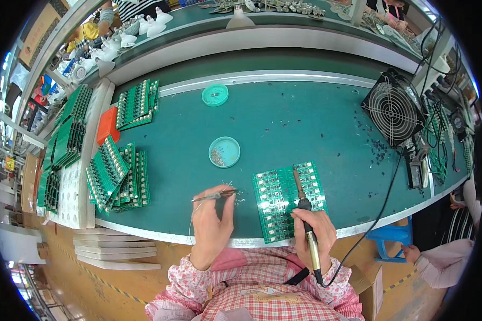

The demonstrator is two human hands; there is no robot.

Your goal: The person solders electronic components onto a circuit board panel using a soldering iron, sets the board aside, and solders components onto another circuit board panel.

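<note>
My left hand (211, 227) is closed on a pair of tweezers (213, 196), held nearly level above the green table. A thin wire hangs down beside that hand; whether its fingers grip it too I cannot tell. Small silvery parts (240, 196) lie scattered by the tweezers' tip. In my right hand (317, 231) is a soldering iron (313, 249) with a gold and black handle. Its brown tip points away from me, over a green circuit board panel (269, 206) with rows of white and dark components. Whether the tip touches the board is unclear.
Two round turquoise dishes (232, 140) hold small parts. Stacked circuit boards (108, 170) and a red-orange box (108, 125) stand left. A black fan (393, 107) with a wire grille is at right, near scattered dark bits. The iron's cord (377, 219) crosses the table edge.
</note>
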